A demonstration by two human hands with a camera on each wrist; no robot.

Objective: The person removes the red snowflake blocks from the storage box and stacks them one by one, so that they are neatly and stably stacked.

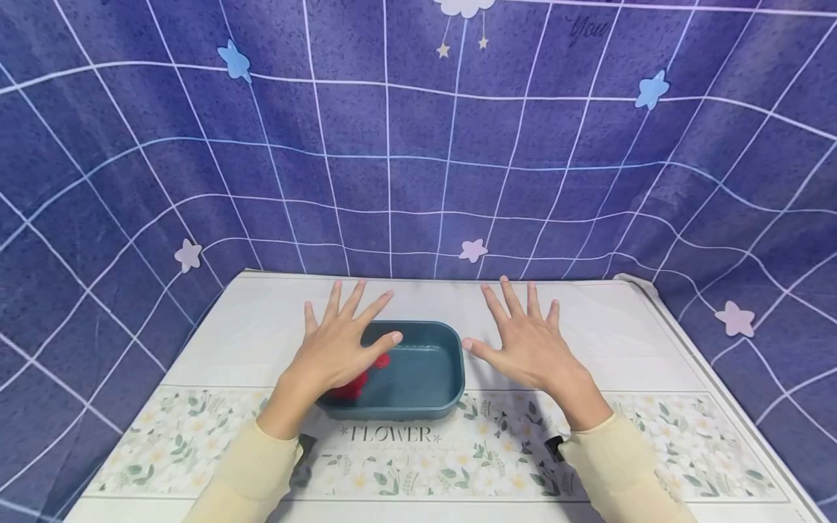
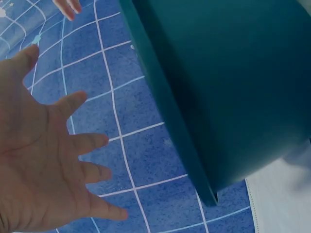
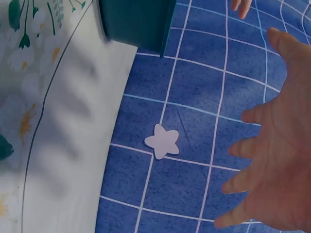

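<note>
A dark teal rectangular basin (image 1: pixel 418 392) stands on the table, with some bright red items (image 1: pixel 349 388) in its left part; the left hand hides part of them, and their kind is unclear. Fingers spread, the left hand (image 1: pixel 340 345) hovers over the basin's left side and holds nothing. To the right of the basin, the right hand (image 1: pixel 530 349) is held up with fingers straight and apart, its thumb near the rim. In the left wrist view the basin's outer wall (image 2: pixel 233 87) rises beside the left palm (image 2: pixel 43 150). The right wrist view shows the right palm (image 3: pixel 277 155) and a basin corner (image 3: pixel 136 24).
The table has a white cover (image 1: pixel 556 421) with a floral band and the printed word FLOWER (image 1: pixel 392 434). A blue-purple grid-patterned cloth (image 1: pixel 418 181) with star shapes hangs behind and along both sides. Black straps (image 1: pixel 554 448) show at the cuffs.
</note>
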